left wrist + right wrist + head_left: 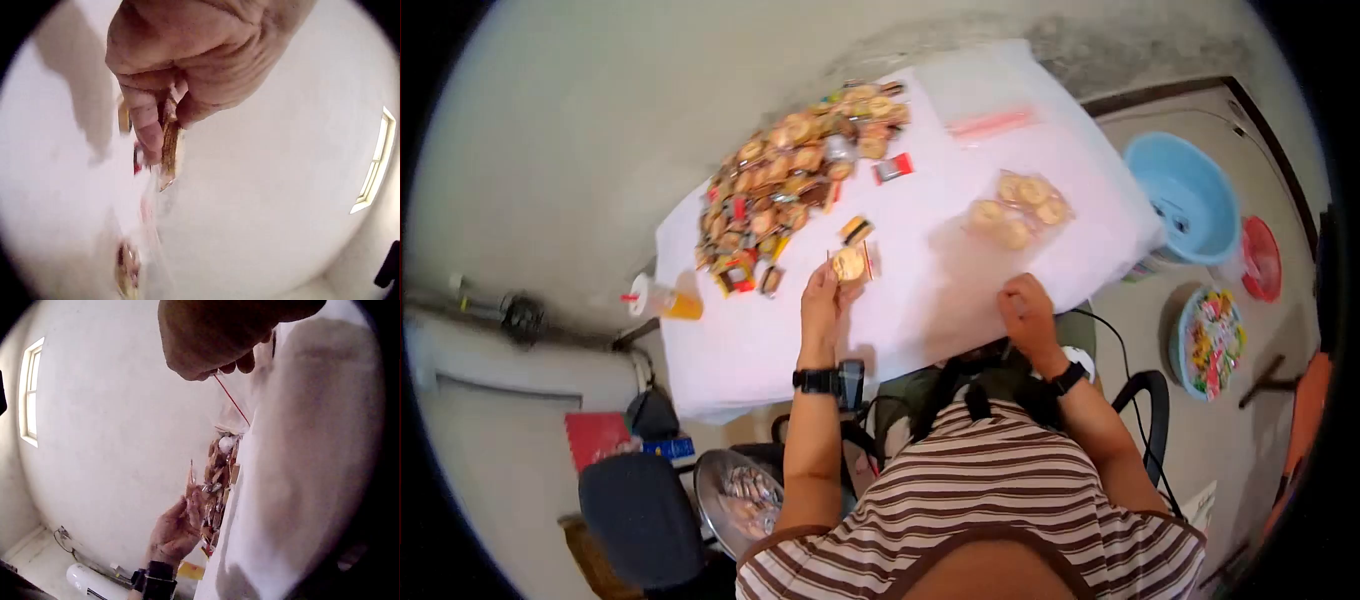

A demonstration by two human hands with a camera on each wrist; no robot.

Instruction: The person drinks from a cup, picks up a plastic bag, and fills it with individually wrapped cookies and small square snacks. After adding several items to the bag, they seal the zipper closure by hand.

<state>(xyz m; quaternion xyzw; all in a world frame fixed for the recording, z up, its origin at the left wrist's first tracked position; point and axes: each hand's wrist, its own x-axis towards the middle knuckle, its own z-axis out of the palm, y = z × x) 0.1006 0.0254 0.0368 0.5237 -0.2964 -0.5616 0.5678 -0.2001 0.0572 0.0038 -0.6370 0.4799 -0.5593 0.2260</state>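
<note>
Pinching a wrapped biscuit (849,264) between thumb and fingertips, the person's left hand (822,300) is raised over the white bench (940,300) in the head view. A heap of wrapped snacks (790,185) spreads at 11 o'clock from that hand. The right hand (1027,312) rests well apart at 3 o'clock, knuckles up and fingers curled under. A clear bag of biscuits (1017,210) lies at 12 o'clock from it. A cup of orange drink (662,299) stands at the bench's 9 o'clock edge, and a blue basin (1185,195) sits on the floor at 2 o'clock.

From the left wrist, the left hand (194,56) fills 12 o'clock, its fingers (149,134) clamped on the wrapped biscuit (169,147), which hangs edge-on above the bench (262,206).

From the right wrist, the right hand (212,334) sits at 12 o'clock with fingers tucked in. A thin red strip (232,400) slants away from its fingertips toward 5 o'clock; whether the fingers grip it cannot be told. The left hand (175,528) shows at 7 o'clock, beside the heap of wrapped snacks (219,481).
</note>
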